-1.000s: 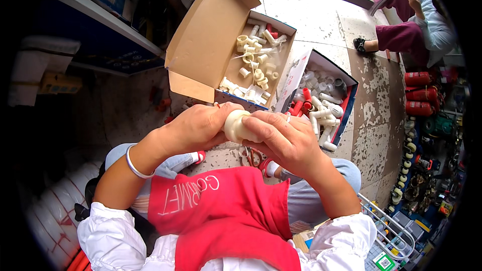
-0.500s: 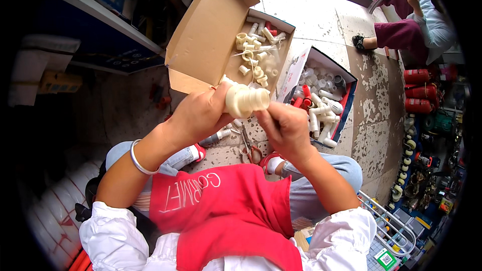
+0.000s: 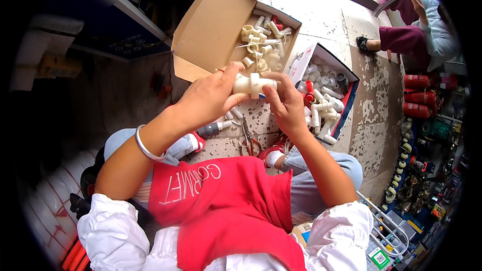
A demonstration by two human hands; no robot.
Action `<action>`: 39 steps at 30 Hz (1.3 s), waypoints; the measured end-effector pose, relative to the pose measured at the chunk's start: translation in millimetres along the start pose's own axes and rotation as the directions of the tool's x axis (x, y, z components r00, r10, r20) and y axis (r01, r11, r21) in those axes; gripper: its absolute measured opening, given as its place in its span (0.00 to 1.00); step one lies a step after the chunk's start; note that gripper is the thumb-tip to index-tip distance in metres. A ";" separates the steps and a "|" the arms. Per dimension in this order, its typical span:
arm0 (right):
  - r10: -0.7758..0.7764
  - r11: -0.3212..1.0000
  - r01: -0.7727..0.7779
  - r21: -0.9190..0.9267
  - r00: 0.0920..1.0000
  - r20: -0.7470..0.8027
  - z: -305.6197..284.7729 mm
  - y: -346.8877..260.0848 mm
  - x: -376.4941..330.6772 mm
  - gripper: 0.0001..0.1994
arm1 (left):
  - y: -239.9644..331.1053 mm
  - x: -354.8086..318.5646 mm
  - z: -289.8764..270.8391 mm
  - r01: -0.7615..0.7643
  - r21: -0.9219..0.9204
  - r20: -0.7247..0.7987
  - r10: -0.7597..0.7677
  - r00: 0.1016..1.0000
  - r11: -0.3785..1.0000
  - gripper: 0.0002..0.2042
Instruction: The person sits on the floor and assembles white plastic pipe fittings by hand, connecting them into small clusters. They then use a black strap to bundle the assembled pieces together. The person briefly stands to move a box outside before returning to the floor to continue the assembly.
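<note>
Between my two hands is a cream plastic pipe fitting (image 3: 254, 86) with a wide collar at its middle, lying crosswise in front of the boxes. My left hand (image 3: 213, 90) grips its left end with thumb and fingers. The other end is pinched by the thumb and fingers of my right hand (image 3: 287, 103). Beyond them, an open cardboard box (image 3: 211, 32) holds several cream fittings (image 3: 262, 37) and a few red pieces. To its right stands a second box (image 3: 351, 95) with white pipe fittings (image 3: 324, 113) and red ones. Scissors (image 3: 248, 140) lie on the floor below my hands.
A grey-and-white fitting (image 3: 213, 128) lies by my left shoe. A person (image 3: 427, 25) sits at the far right. Red fire extinguishers (image 3: 417, 95) and shelved hardware line the right side. A white wire rack (image 3: 396, 231) stands near my right elbow, a dark blue cabinet (image 3: 120, 40) at left.
The fitting has turned from facing me end-on to lying sideways, and has moved slightly up. My right hand has shifted from touching its open rim to gripping its right end.
</note>
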State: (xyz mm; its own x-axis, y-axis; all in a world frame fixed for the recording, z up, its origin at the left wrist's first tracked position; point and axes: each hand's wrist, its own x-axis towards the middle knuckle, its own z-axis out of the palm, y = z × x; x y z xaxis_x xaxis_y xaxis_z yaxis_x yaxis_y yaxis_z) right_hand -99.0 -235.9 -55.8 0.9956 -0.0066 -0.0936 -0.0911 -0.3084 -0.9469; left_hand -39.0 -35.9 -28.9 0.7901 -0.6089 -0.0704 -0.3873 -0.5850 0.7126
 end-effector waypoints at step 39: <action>0.622 0.649 -0.595 -0.474 0.774 -0.121 190.7 253.6 43.9 0.22 | -10.2 15.5 -42.7 0.076 -0.997 0.066 -0.466 0.882 0.002 0.17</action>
State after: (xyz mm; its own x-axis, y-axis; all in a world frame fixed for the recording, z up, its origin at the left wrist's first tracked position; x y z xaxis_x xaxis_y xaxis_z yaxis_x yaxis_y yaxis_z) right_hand -82.7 -133.0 -358.7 0.7166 -0.3115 -0.6240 -0.6408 -0.6474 -0.4127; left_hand -2.6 -16.5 -7.5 0.8460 -0.3001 -0.4407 0.5331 0.4863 0.6923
